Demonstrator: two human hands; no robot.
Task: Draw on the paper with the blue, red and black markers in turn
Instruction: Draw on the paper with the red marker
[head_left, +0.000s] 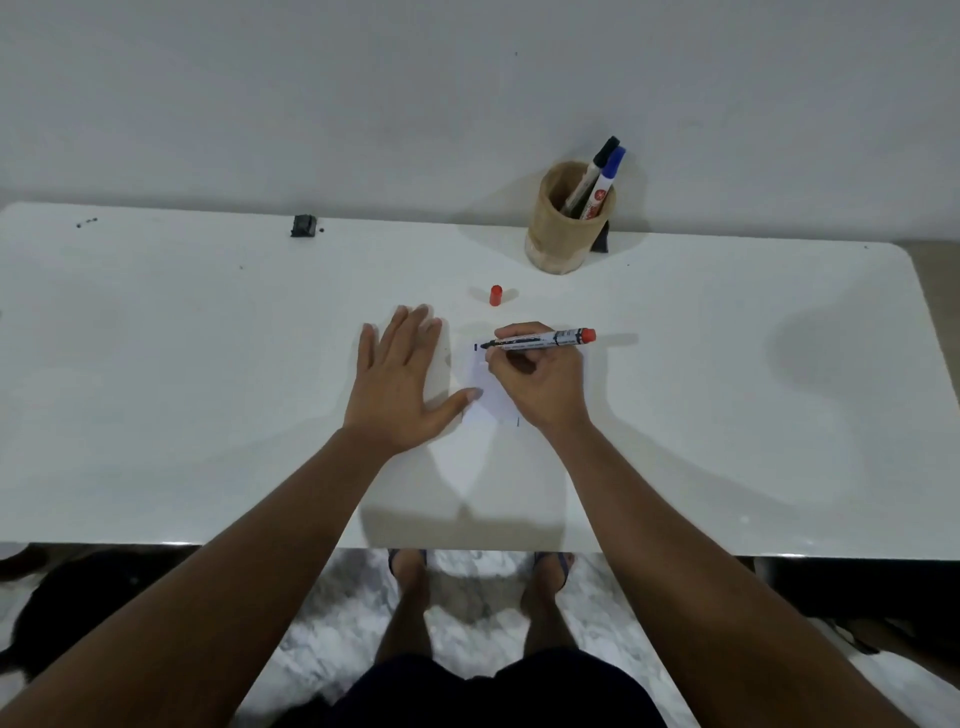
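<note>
A small white paper (485, 400) lies on the white table (208, 389), mostly covered by my right hand (535, 379). That hand grips the uncapped red marker (540, 339), which lies nearly level with its tip pointing left at the paper's far left corner. Its red cap (496, 295) stands alone on the table just beyond the paper. My left hand (402, 379) rests flat with fingers spread beside the paper, its thumb touching the paper's left edge. The blue marker (605, 182) and the black marker (592, 174) stand capped in a wooden cup (566, 234).
The cup stands at the table's far right by the wall, with a dark object (600, 240) behind it. A small black object (304, 226) sits at the far edge, left of centre. Tiny dark specks (87, 223) lie far left.
</note>
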